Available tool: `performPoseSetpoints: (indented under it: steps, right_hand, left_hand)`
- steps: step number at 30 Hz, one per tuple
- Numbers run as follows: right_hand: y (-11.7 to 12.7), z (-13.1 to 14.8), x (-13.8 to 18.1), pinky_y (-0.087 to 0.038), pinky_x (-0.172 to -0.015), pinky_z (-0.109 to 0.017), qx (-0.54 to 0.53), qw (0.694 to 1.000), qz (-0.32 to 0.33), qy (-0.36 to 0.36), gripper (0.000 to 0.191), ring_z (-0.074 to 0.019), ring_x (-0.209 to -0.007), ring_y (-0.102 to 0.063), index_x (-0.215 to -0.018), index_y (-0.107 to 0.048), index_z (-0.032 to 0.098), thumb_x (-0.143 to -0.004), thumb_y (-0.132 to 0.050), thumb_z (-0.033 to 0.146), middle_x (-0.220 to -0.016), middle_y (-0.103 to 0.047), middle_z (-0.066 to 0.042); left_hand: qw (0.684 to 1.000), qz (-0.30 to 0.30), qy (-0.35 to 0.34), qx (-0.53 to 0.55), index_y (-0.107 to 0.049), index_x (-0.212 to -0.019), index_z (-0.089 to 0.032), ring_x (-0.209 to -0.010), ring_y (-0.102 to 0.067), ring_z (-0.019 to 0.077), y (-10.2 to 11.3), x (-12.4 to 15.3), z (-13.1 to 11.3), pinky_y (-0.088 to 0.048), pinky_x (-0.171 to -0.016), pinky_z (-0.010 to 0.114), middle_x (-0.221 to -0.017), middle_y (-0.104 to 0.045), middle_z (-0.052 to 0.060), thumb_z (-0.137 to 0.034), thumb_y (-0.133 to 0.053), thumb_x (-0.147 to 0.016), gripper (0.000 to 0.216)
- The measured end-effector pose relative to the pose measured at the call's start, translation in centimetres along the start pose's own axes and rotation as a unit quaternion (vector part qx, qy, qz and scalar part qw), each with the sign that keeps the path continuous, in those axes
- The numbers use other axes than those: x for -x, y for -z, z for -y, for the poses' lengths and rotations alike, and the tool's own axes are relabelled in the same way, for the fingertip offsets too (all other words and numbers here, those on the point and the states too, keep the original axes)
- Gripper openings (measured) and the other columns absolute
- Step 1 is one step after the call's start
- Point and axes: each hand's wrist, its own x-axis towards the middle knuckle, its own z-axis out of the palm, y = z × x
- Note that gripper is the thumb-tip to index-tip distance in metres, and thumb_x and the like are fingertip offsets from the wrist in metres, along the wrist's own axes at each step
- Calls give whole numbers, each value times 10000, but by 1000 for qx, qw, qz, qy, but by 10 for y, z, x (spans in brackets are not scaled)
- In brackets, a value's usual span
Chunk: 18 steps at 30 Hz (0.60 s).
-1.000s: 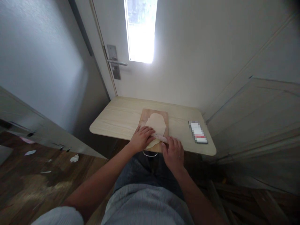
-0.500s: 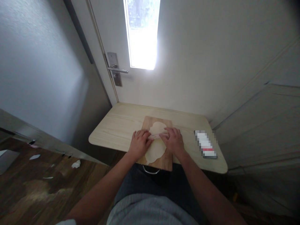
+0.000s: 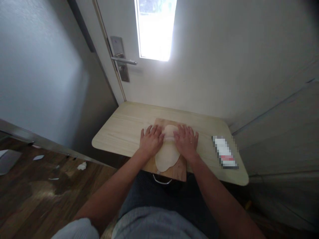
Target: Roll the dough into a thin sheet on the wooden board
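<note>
A flattened sheet of pale dough (image 3: 167, 157) lies lengthwise on a wooden board (image 3: 180, 170). Across its upper part runs a thin, pale bar that looks like a rolling pin (image 3: 169, 138), only its middle showing between my hands. My left hand (image 3: 152, 141) rests over the bar's left end, fingers stretched forward and spread. Over the right end lies my right hand (image 3: 186, 141), also flat with its fingers apart. The palms cover both ends of the bar. Dough shows beyond the bar and on my side of it.
The board sits on a light wooden table (image 3: 119, 129) against a door with a metal handle (image 3: 124, 60). A pixelated phone-like thing (image 3: 225, 152) lies at the table's right. Below the board's near edge is a curved metal handle (image 3: 161, 181). Paper scraps (image 3: 81, 166) litter the floor.
My hands have moved away from me with the bar, towards the far end of the dough. Their curled fingers have straightened. The camera view has shifted slightly.
</note>
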Motion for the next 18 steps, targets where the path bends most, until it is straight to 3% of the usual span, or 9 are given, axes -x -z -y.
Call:
performPoseSetpoints:
  steps: [18]
  right_hand:
    - [-4,5,-55,-264,-1136,-621,-12,991,116,-68,580,-362,-1405,-397,-1525,-461,266,-1035,-310,537,-1551,-485,-115]
  left_hand:
    - [997,76,-29,-4,-429,-1523,-327,-1478,-354,308,-12,-58,22,-315,-1158,622,-1627,-396,51,-515,-188,-1057,557]
